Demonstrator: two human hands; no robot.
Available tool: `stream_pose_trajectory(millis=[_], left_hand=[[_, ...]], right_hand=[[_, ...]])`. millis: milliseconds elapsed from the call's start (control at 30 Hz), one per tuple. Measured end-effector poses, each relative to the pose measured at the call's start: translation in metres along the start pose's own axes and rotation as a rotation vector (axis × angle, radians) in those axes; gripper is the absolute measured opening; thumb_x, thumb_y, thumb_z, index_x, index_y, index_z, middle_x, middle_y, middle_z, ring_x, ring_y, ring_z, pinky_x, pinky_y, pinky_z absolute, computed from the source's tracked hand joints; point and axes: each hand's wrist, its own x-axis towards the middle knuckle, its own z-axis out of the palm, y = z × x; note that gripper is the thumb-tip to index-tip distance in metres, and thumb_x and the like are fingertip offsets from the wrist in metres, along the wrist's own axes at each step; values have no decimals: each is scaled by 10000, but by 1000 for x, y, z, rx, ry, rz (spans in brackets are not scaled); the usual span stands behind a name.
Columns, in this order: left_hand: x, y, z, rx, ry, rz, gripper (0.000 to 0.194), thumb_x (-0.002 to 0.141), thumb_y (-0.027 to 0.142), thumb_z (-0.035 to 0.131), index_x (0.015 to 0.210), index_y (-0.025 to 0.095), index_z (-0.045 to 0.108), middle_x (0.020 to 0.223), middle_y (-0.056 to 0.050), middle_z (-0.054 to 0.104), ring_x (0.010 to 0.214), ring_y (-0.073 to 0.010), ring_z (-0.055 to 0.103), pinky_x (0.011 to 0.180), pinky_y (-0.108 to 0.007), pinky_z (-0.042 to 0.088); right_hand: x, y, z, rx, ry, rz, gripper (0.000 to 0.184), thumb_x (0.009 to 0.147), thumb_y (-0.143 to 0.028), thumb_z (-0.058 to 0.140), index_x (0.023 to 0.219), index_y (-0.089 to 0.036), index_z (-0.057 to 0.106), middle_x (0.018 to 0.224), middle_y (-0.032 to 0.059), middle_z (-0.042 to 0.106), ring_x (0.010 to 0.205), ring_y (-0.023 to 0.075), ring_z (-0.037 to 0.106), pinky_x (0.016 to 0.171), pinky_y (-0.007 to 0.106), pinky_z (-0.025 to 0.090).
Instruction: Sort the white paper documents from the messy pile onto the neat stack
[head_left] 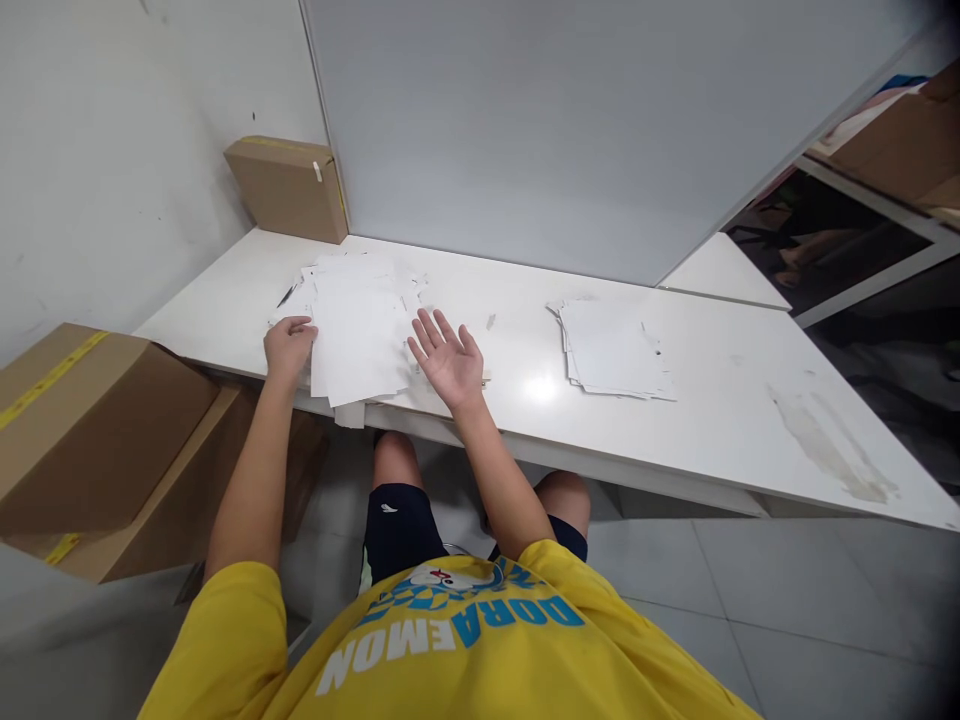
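Left hand (pixel 291 345) curls at the left edge of the paper stack (pixel 360 330), apparently steadying it; whether it grips is unclear. Right hand (pixel 450 368) is spread, palm up, unloaded. Stack lies by the bench (pixel 720 420)'s front edge, near its left corner, presumably for reach.

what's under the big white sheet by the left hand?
Under the big sheet, other papers stick out on the left, and a pale strip pokes out at the near side. Beneath its middle everything is covered; the number of layers can't be told.
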Motion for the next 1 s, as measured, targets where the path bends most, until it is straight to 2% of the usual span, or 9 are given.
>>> stream_pose_trajectory(millis=[133, 267, 400, 500, 600, 800, 867, 933, 1000], left_hand=[[-20, 5, -5, 182, 21, 122, 241, 776, 274, 620, 979, 190, 720, 947, -56, 706, 1024, -252, 618, 1000, -383, 453], [-56, -1, -3, 303, 202, 239, 334, 809, 257, 629, 1126, 160, 666, 1203, -129, 643, 1267, -309, 488, 1141, -447, 329], [-89, -14, 15, 114, 119, 94, 439, 791, 235, 669, 1212, 152, 576, 1243, -152, 598, 1201, -291, 552, 1076, -431, 415], [-94, -20, 28, -77, 37, -56, 561, 734, 187, 711, 1262, 177, 521, 1239, -138, 599, 1152, -282, 597, 999, -414, 477], [-87, -22, 33, -242, 28, -136, 601, 698, 148, 721, 1260, 185, 513, 1128, -106, 627, 995, -239, 660, 885, -363, 529], [-84, -23, 32, -321, 19, -134, 594, 711, 165, 720, 1264, 167, 503, 1002, -78, 636, 874, -198, 667, 793, -307, 531], [-91, -34, 28, -245, 60, -47, 583, 741, 219, 719, 1280, 176, 500, 1031, -83, 633, 925, -202, 656, 832, -312, 524], [-104, -52, 23, -148, 196, 16, 518, 797, 276, 675, 1277, 187, 502, 1115, -100, 620, 1049, -212, 625, 923, -323, 498], [-126, -77, 18, -54, 279, -68, 430, 859, 321, 588, 1260, 193, 498, 1218, -118, 591, 1182, -214, 570, 1013, -332, 452]], right_hand=[[1, -2, 3, -57, -12, -20, 360, 955, -499, 399, 1180, -269, 561, 1444, 43, 546, 1384, 208, 476, 1148, 495, 415], [3, 1, 0, -321, 19, -92, 403, 944, -506, 413, 1242, -260, 527, 1441, 64, 538, 1376, 236, 475, 1141, 512, 402], [11, 18, -12, -998, 189, -154, 539, 835, -341, 593, 1338, -181, 481, 1482, 138, 467, 1441, 297, 355, 1207, 524, 270], [16, 35, -16, -1281, 146, -41, 696, 815, -257, 567, 1469, -158, 352, 1482, 177, 447, 1380, 327, 418, 1166, 551, 328], [20, 46, -14, -1351, 72, 33, 715, 836, -230, 492, 1519, -193, 283, 1409, 169, 507, 1195, 316, 556, 1063, 553, 440], [26, 50, -14, -1304, 101, 69, 713, 794, -206, 489, 1488, -177, 323, 1239, 134, 587, 952, 241, 596, 993, 463, 482], [28, 50, -16, -1270, 134, 94, 718, 779, -188, 488, 1480, -182, 331, 1159, 103, 605, 883, 213, 591, 953, 417, 492], [28, 48, -16, -1248, 167, 103, 710, 769, -168, 480, 1467, -176, 353, 1097, 82, 607, 864, 199, 582, 924, 376, 488], [27, 46, -16, -1226, 189, 110, 695, 763, -160, 473, 1452, -178, 377, 1056, 66, 599, 854, 192, 572, 899, 352, 481]])
